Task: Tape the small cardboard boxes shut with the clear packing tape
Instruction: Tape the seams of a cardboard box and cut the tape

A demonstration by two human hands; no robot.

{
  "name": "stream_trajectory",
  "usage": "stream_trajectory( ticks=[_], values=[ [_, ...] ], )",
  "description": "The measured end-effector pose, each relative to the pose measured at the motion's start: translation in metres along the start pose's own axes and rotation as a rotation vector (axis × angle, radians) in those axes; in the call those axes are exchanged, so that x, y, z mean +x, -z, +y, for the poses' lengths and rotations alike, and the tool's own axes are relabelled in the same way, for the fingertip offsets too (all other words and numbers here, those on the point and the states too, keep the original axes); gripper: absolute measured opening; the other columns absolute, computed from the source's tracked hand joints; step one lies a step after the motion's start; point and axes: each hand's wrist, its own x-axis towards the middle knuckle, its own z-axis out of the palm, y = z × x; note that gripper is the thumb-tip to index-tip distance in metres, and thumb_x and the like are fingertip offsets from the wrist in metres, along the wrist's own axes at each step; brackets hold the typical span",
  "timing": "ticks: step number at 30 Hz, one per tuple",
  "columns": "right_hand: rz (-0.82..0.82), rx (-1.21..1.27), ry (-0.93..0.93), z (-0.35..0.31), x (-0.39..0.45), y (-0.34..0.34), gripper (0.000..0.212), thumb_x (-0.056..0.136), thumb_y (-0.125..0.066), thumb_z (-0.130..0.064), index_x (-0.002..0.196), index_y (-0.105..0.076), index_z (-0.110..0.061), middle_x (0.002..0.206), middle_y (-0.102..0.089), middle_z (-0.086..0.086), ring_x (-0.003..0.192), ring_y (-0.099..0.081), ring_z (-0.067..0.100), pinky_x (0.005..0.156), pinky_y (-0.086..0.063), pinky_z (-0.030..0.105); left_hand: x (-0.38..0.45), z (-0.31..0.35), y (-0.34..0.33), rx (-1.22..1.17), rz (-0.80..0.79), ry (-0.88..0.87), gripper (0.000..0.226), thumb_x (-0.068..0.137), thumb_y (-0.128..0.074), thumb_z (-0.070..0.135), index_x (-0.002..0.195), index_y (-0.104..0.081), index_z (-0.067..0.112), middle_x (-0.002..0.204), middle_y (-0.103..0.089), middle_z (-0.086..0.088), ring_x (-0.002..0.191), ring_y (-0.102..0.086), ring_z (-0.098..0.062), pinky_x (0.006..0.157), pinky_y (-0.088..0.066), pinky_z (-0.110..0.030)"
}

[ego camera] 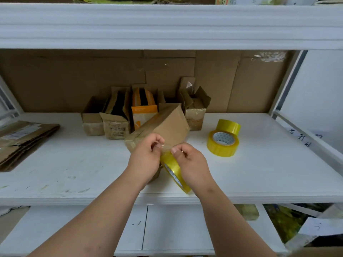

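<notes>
A closed brown cardboard box (167,125) lies tilted on the white shelf (74,164), just beyond my hands. My right hand (191,162) grips a yellowish roll of clear packing tape (173,169) held on edge above the shelf front. My left hand (146,160) pinches the tape's loose end at the top of the roll, close to the box's near corner. Several small open cardboard boxes (115,119) stand in a row behind it against the back wall.
Two more tape rolls (222,143) lie stacked to the right on the shelf. Flattened cardboard (24,140) lies at the left edge. A white shelf board hangs overhead, and metal uprights frame both sides.
</notes>
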Motion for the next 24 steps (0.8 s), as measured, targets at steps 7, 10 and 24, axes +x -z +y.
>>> stream_trajectory(
  ticks=[7,10,24],
  values=[
    [0.008,-0.232,0.031,0.011,0.006,0.016,0.013,0.098,-0.050,-0.037,0.089,-0.057,-0.032,0.086,-0.067,-0.005,0.089,-0.060,0.021,0.090,-0.047,0.043,0.003,-0.010,-0.011,-0.131,-0.124,0.059,0.021,0.086,-0.073,0.010,0.097,-0.072,0.027,0.081,-0.060,0.001,0.077,-0.057,-0.008,0.071,-0.048,-0.013],
    [-0.002,-0.314,0.067,0.010,0.007,0.020,0.011,0.100,-0.048,-0.037,0.095,-0.057,-0.032,0.091,-0.069,-0.004,0.092,-0.061,0.023,0.093,-0.045,0.044,0.008,-0.012,-0.017,-0.056,-0.084,0.040,0.013,0.085,-0.075,0.012,0.092,-0.076,0.022,0.086,-0.068,-0.001,0.080,-0.062,-0.010,0.076,-0.050,-0.020],
    [0.036,-0.418,0.138,0.024,0.026,0.033,0.023,0.100,-0.047,-0.039,0.116,-0.064,-0.038,0.104,-0.072,-0.009,0.093,-0.064,0.016,0.096,-0.043,0.041,0.026,-0.020,-0.012,0.277,0.166,-0.093,0.059,0.088,-0.067,0.044,0.143,-0.046,0.038,0.105,-0.057,0.003,0.100,-0.056,-0.019,0.086,-0.050,-0.036]
  ],
)
